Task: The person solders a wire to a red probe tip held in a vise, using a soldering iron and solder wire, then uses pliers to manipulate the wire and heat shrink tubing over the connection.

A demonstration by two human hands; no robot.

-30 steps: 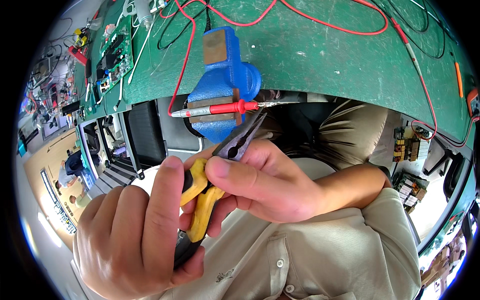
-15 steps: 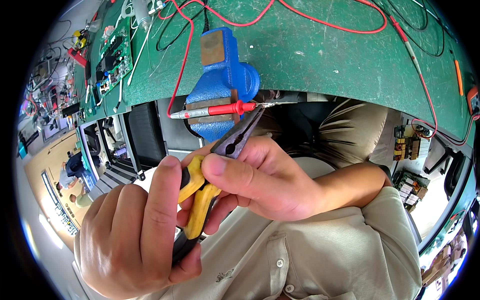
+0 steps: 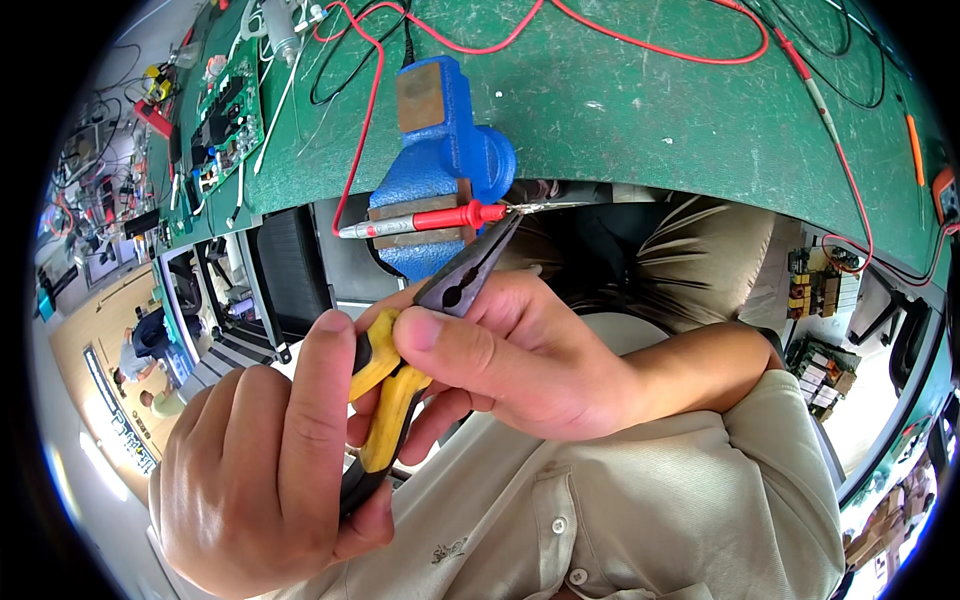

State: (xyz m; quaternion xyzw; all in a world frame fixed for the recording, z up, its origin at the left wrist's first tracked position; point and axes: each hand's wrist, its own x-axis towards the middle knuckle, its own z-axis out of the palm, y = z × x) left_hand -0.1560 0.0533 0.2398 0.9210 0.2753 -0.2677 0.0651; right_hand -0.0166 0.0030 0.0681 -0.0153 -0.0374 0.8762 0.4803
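My left hand (image 3: 260, 470) is closed around the black-and-yellow handles of needle-nose pliers (image 3: 386, 420). My right hand (image 3: 525, 375) also grips them near the pivot, thumb over the handle and fingers partly behind. The grey jaws (image 3: 458, 285) point up and to the right, nearly shut, their tips at the metal end (image 3: 522, 208) of a red-and-grey test probe (image 3: 435, 217). Whether they touch or pinch it, I cannot tell. The probe lies across the jaw of a blue bench vise (image 3: 430, 160) at the green bench's edge, its red lead looping upward.
The green bench (image 3: 620, 120) holds a circuit board (image 3: 228, 130), several cables, another probe (image 3: 810, 80), an orange-handled tool (image 3: 915, 150) and an orange meter (image 3: 943, 198). Below are my lap and a black chair (image 3: 295, 275). People (image 3: 135, 360) are in the distance at left, near cluttered benches.
The plier jaws have narrowed from open to nearly shut, with their tips higher, at the probe's metal end. Both hands have shifted slightly left with the pliers; the whole view has shifted a little.
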